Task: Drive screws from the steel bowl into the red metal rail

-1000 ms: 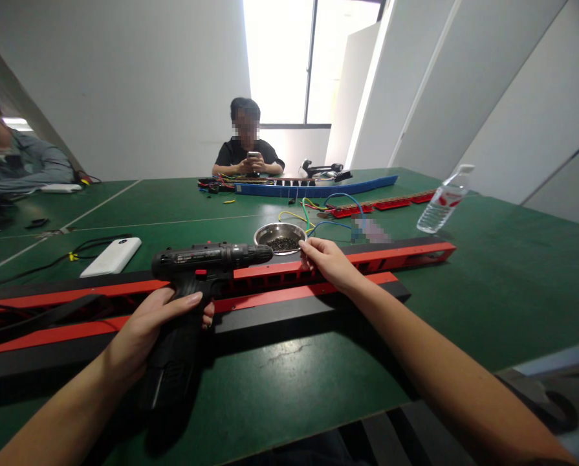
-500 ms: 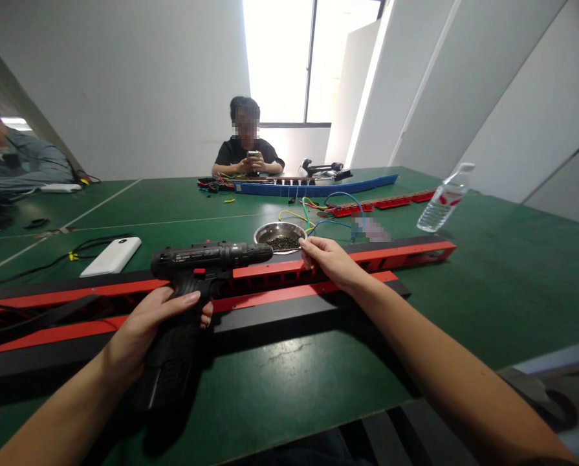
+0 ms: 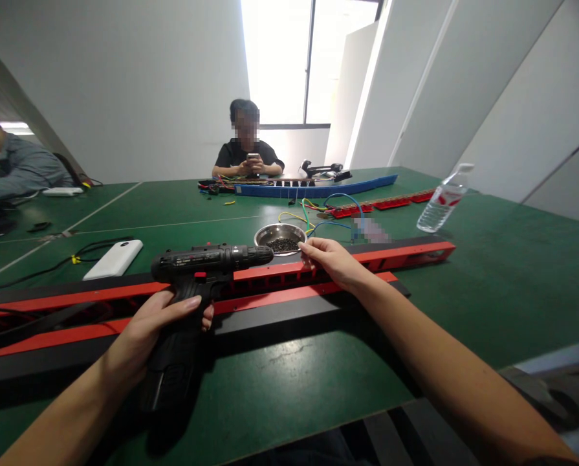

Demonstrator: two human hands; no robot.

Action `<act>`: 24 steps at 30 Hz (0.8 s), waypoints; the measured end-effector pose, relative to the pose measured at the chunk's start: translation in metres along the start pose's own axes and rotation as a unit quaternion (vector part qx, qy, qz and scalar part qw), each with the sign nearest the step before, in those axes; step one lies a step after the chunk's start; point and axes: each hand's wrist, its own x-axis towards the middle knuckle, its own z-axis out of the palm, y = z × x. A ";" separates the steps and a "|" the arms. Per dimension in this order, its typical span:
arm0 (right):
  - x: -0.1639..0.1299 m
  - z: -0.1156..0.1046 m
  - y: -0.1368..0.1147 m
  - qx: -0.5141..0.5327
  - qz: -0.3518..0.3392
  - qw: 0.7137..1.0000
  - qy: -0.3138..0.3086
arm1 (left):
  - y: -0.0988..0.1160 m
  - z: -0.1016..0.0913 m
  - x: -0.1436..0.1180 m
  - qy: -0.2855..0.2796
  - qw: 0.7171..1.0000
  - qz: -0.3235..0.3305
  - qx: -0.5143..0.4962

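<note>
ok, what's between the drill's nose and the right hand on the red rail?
Head view: only a bare stretch of the red rail separates the drill nose from the right hand; the steel bowl sits just behind.

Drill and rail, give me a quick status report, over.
Left hand gripping black drill, nose over red rail. Right hand fingertips on rail beside screw bowl. Nothing between drill and rail.
</note>
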 end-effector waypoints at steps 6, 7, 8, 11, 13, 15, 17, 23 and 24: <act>-0.009 -0.008 -0.013 -0.011 0.030 0.999 0.011 | 0.001 0.002 -0.008 -0.014 0.997 0.035 0.068; -0.013 -0.009 -0.015 -0.021 0.034 0.999 0.015 | 0.003 0.003 -0.008 -0.014 0.996 0.046 0.081; -0.017 -0.010 -0.017 -0.035 0.034 0.999 0.019 | 0.006 0.004 -0.008 -0.010 0.993 0.061 0.098; -0.033 -0.014 -0.024 -0.104 0.013 0.994 0.028 | 0.021 0.005 -0.006 0.000 0.974 0.112 0.195; -0.046 -0.017 -0.029 -0.158 -0.003 0.987 0.020 | 0.035 0.006 -0.002 -0.011 0.949 0.148 0.278; -0.060 -0.020 -0.032 -0.200 -0.020 0.980 -0.006 | 0.051 0.009 0.002 -0.029 0.917 0.192 0.348; -0.074 -0.024 -0.033 -0.224 -0.042 0.973 -0.036 | 0.066 0.014 0.005 -0.065 0.885 0.219 0.405; -0.094 -0.022 -0.023 -0.286 -0.098 0.953 -0.017 | 0.093 0.042 0.004 -0.134 0.829 0.251 0.481; -0.094 -0.021 -0.021 -0.288 -0.101 0.952 -0.009 | 0.095 0.045 0.003 -0.137 0.826 0.249 0.487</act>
